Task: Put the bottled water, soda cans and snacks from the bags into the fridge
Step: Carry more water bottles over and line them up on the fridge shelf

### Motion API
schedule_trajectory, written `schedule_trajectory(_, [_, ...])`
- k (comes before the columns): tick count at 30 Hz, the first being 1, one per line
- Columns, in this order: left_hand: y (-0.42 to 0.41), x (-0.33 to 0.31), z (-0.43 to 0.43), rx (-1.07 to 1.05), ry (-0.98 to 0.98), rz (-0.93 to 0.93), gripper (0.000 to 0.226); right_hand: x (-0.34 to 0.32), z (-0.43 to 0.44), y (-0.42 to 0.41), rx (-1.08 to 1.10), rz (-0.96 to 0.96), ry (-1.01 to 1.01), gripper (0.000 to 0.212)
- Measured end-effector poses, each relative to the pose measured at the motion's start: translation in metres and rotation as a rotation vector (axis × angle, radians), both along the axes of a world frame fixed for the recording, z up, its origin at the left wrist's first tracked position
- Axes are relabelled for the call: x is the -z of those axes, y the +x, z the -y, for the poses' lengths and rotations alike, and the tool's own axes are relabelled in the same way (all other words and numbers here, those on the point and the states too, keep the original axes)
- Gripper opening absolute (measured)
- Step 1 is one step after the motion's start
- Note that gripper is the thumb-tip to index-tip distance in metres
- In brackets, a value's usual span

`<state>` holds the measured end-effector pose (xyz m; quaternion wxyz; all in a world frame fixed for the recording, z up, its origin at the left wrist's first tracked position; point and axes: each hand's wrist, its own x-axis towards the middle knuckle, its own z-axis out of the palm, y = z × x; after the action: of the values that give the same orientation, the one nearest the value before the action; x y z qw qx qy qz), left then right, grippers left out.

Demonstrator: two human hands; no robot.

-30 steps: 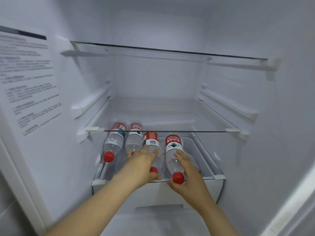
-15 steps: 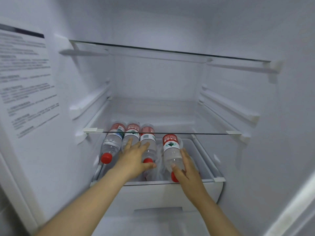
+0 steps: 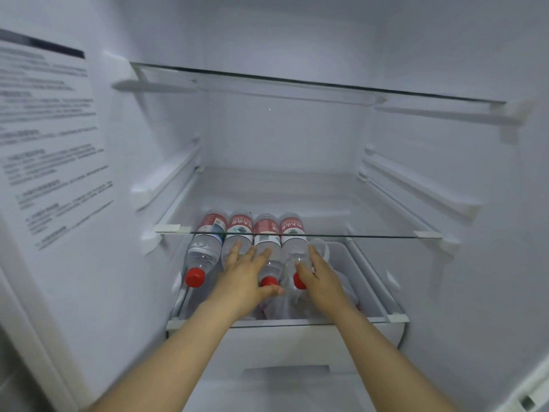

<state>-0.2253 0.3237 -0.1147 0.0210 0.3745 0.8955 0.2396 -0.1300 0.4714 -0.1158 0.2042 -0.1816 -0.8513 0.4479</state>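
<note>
Fridge (image 3: 282,135): open and white inside (a printed sheet (image 3: 50,138) is stuck on the wall at 9 o'clock).
Water bottles (image 3: 205,251): four of them lie side by side on the lowest glass shelf (image 3: 371,320). Their red caps point to 6 o'clock and their bases to 12 o'clock, under the middle glass shelf (image 3: 371,235). Each one touches its neighbour.
Left hand (image 3: 246,275): open and flat, with straight, spread fingers resting on the second bottle (image 3: 237,233) and third bottle (image 3: 266,237), counted from 9 o'clock. The thumb lies just at 6 o'clock of the third bottle's cap. The palm hides the second bottle's cap.
Right hand (image 3: 322,276): open, not gripping. Its straight fingers lie along the 3 o'clock side of the fourth bottle (image 3: 292,236) and the thumb lies over the bottle's shoulder. The cap shows just at 9 o'clock of the palm.
Drawer (image 3: 297,343): its white front sits directly below the lowest glass shelf, at 6 o'clock.
Unclear: a translucent shape (image 3: 320,246) sits at 3 o'clock of the fourth bottle, and what it is cannot be told.
</note>
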Motion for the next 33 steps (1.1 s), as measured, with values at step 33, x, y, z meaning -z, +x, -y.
schedule_trajectory(33, [0.056,-0.018,0.024,0.146,0.289,-0.173,0.048,-0.003,0.02,0.084,0.112,0.117,0.398,0.056])
